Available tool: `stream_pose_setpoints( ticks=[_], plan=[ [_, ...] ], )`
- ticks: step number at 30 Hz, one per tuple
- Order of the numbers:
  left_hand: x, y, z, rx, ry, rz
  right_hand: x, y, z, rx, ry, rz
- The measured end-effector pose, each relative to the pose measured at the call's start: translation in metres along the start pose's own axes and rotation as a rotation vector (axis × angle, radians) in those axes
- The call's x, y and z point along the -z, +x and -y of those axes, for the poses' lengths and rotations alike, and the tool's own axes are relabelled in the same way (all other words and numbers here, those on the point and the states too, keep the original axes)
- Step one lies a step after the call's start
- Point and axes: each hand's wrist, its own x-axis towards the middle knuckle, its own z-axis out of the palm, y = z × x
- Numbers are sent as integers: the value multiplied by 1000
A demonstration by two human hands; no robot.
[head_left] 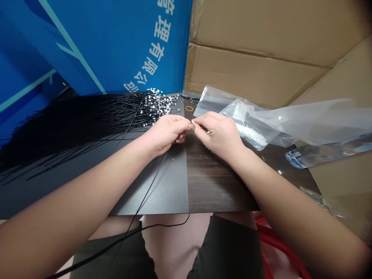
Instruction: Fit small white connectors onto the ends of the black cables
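Plastic bag [247, 120] of white connectors [250, 131]

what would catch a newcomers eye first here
The huge fan of thin black wires stands out first, spreading across the left of the dark tabletop, with small white connectors clustered at their far ends. At centre, the left hand and right hand meet, pinching a tiny pale piece. Behind, a bright blue printed banner fills the upper left, and clear plastic bags lie at right.
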Motion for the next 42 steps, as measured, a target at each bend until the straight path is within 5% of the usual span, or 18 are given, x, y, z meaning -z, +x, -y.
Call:
stream_pose_setpoints(
  ticks=[18, 42],
  plan=[
    [1, -3, -8, 118, -198, 11, 1, 1, -1, -33, 169, -113],
    [-3, -1, 1, -151, 268, -155, -2, 2, 3, -133, 122, -134]
  ],
)
